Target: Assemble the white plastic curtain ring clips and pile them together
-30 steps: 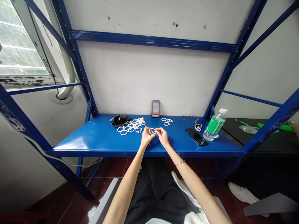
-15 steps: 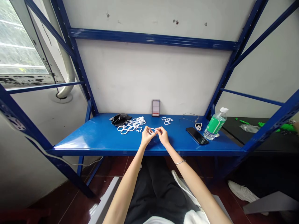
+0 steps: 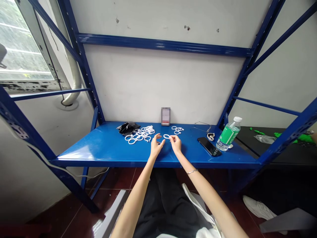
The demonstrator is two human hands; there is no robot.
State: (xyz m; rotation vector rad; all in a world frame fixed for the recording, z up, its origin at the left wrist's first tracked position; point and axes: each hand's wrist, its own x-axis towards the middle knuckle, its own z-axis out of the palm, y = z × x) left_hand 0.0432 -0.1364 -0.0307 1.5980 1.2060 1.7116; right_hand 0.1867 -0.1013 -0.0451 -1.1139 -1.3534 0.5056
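Both hands have parted since the earlier frames: before, the 2 of them pinched 1 white ring point(image 3: 166, 136) together, and now the left hand point(image 3: 156, 147) has let go and hangs with its fingers spread and empty just left of it. The right hand point(image 3: 176, 144) alone holds the ring by its right edge between thumb and forefinger, slightly above the blue shelf point(image 3: 99, 148) and a little further back than before. The ring looks like thin moulded plastic: very light, fairly stiff with some spring, smooth and so liable to slip or flick out of a fingertip pinch. The rim is the only place to take hold, best at 2 opposite points. Whether it has a split or a clasp cannot be made out at this size, nor exactly how the fingertips meet it. Behind the left hand lies a loose heap of rings point(image 3: 140, 133) beside a black bag point(image 3: 127, 127); how many are tangled there is unclear. A smaller cluster of rings point(image 3: 177, 129) lies behind the right hand, near a blurred card point(image 3: 165, 116). To the right lie a phone point(image 3: 208, 146) and a green-labelled bottle point(image 3: 228, 134).
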